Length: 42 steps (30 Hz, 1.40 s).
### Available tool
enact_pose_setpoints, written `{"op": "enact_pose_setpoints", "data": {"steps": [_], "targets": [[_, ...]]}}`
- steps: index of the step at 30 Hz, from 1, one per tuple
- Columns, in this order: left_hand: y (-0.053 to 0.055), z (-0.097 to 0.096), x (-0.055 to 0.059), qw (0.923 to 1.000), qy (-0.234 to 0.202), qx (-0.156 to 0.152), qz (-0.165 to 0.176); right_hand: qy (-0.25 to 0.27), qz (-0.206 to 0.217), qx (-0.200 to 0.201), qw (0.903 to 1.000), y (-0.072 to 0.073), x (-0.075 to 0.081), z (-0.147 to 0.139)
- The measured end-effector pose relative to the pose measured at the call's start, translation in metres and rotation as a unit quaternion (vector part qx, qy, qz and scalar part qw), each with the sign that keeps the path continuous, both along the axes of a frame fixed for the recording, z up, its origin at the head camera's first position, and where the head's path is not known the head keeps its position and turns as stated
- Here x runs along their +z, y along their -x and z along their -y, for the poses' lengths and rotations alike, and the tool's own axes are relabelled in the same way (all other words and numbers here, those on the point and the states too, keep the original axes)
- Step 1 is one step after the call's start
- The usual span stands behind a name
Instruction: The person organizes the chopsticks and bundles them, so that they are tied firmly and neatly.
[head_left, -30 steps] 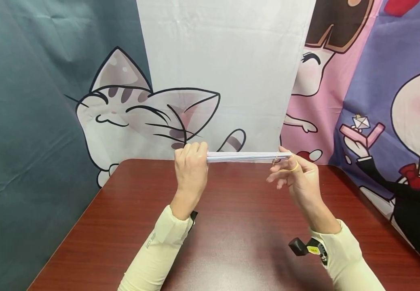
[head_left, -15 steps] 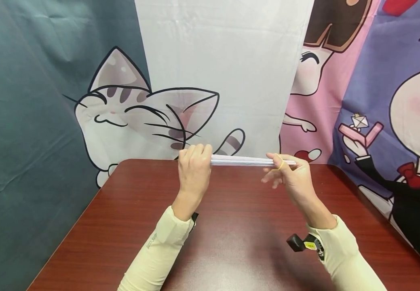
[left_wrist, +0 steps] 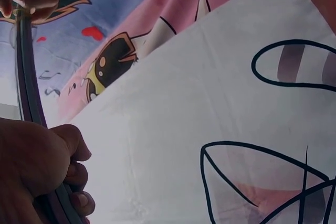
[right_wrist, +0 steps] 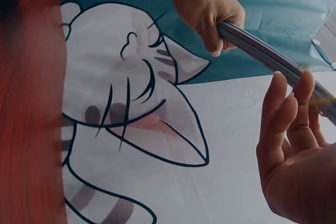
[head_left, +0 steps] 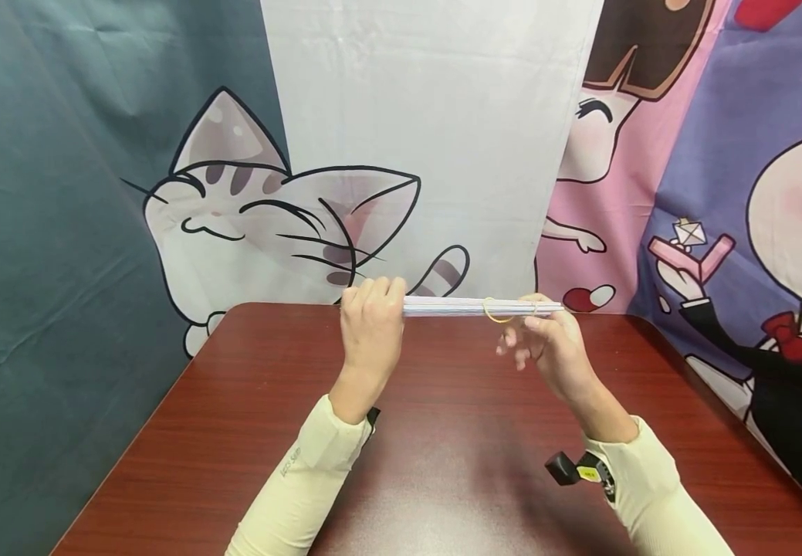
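Observation:
A thin bundle of layered white sheets, probably paper (head_left: pixel 442 306), is held level above the table. My left hand (head_left: pixel 374 328) grips its left end, fingers curled round it, as the left wrist view confirms. At the other end my right hand (head_left: pixel 562 351) has the thumb in front of the bundle and a finger behind it; the lower fingers hang spread. A yellow rubber band (head_left: pixel 496 318) loops round the bundle just left of the right fingers, its lower part slack. In the right wrist view, the right fingertips (right_wrist: pixel 303 82) touch the bundle (right_wrist: pixel 257 51) beside the band.
The brown wooden table (head_left: pixel 269 401) lies below both hands. Behind it hangs a cloth backdrop (head_left: pixel 428 100) with cartoon figures. Each wrist wears a strapped device, the right one with a black block (head_left: pixel 563 469).
The rubber band, earlier stretched over the right fingers and then the thumb, now lies loosely round the bundle. The right hand has shifted slightly left; the left hand keeps its grip.

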<state>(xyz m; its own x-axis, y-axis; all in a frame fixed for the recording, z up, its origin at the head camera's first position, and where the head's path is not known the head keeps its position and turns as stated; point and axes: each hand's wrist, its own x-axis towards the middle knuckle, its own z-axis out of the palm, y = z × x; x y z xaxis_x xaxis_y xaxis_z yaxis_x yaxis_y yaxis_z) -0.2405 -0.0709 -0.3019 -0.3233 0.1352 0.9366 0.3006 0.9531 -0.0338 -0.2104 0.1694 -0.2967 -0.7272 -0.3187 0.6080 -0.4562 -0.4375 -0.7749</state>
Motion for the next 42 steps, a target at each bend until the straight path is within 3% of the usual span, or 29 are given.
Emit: {"op": "enact_pose_setpoints", "data": {"steps": [5,9,12,16,18,21,30,39,42], "targets": [[0.001,0.003,0.002,1.0000,-0.006,0.003,0.003,-0.021,0.028,-0.076,0.9965,-0.002,-0.005,-0.003],[0.001,0.003,0.002,1.0000,-0.007,0.004,-0.003,-0.074,0.019,-0.169,0.9827,-0.006,-0.008,-0.006],[0.001,0.002,0.002,1.0000,-0.005,0.005,-0.006,-0.101,-0.041,-0.267,0.9574,-0.011,-0.010,-0.008],[0.001,0.002,0.003,0.9999,-0.002,0.010,-0.003,-0.097,-0.157,-0.379,0.9069,-0.015,-0.011,-0.001],[0.000,0.002,0.004,0.9999,-0.002,0.015,-0.001,-0.088,-0.202,-0.395,0.8917,-0.018,-0.008,0.007],[-0.001,0.002,0.005,0.9998,-0.001,0.021,-0.002,-0.093,-0.240,-0.396,0.8816,-0.017,-0.008,0.015],[-0.003,-0.002,0.006,0.9998,0.000,0.019,-0.008,-0.123,-0.276,-0.438,0.8469,-0.018,-0.004,0.030],[-0.005,-0.003,0.008,0.9997,-0.002,0.019,-0.018,-0.064,-0.336,-0.503,0.7940,0.003,-0.014,0.029],[-0.005,-0.004,0.008,0.9997,0.000,0.019,-0.017,-0.053,-0.348,-0.510,0.7846,0.006,-0.016,0.030]]}}
